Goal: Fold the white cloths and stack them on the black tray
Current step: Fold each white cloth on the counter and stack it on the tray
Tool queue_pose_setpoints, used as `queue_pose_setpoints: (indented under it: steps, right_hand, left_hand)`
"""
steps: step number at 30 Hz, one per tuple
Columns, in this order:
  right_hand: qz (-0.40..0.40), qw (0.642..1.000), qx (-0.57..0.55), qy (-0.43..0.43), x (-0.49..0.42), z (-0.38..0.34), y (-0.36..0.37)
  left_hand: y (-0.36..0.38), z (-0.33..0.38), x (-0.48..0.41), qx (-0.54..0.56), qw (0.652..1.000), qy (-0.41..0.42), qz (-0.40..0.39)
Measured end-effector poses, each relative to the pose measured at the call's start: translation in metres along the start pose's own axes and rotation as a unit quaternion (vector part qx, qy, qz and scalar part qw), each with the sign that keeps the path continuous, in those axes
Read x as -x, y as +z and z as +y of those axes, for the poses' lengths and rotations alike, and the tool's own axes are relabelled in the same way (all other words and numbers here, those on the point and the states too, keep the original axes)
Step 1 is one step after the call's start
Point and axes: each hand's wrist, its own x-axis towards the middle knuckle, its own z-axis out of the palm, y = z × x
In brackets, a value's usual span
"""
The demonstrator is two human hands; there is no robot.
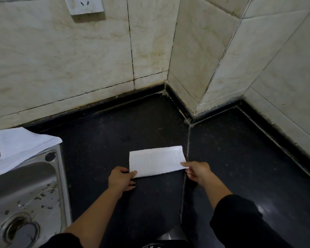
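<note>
1. White cloths: there are two in sight. The spare cloth [21, 149] lies at the far left, loosely folded, draped over the back corner of the steel sink [25, 194], with one end hanging down toward the basin.
2. The folded cloth [156, 161] lies flat on the dark bench [100, 140] in the middle, a long rectangle with its long side running left to right, well apart from the spare one.
3. The left hand [121, 179] pinches the cloth's near-left corner between thumb and fingers, with the other fingers resting on the bench below it.
4. The right hand [197, 170] holds the near-right corner the same way, thumb on top of the fabric, right beside the seam [187, 158] where two bench slabs meet.
5. To the right the bench runs into the tiled wall corner [195, 97]; no black tray shows anywhere in this view, so I cannot say where the stack will go.
6. The step in hand looks to me like the folding of this middle cloth: it already seems folded lengthwise, and both hands grip the near edge as if to fold or straighten it once more.
7. The next move, I judge, calls for both corners lifting together and landing square on the far edge, then a smoothing press so the layers do not slide. After that the tray has to be found, and the spare cloth on the sink needs its turn.
</note>
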Motion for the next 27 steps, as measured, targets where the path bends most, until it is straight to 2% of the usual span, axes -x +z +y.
queue_pose_setpoints:
  steps: [4,10,18,22,27]
  right_hand:
    - [-0.007,1.0,-0.005,0.015,0.006,0.01,-0.026]
    - [0.022,1.0,0.011,-0.006,0.014,0.035,-0.065]
    - [0.073,0.996,0.011,-0.052,0.015,0.051,-0.065]
    - [0.099,0.993,0.001,-0.06,0.017,0.049,-0.059]
    - [0.083,0.993,-0.006,-0.089,0.027,0.038,-0.053]
  left_hand:
    - [0.007,-0.006,0.013,-0.016,0.999,0.019,-0.041]
    - [0.028,-0.025,0.028,-0.101,0.989,0.068,-0.079]
    - [0.03,-0.032,0.033,-0.242,0.955,0.155,-0.073]
    - [0.027,-0.037,0.03,-0.24,0.945,0.212,-0.071]
    - [0.027,-0.036,0.027,-0.208,0.948,0.233,-0.06]
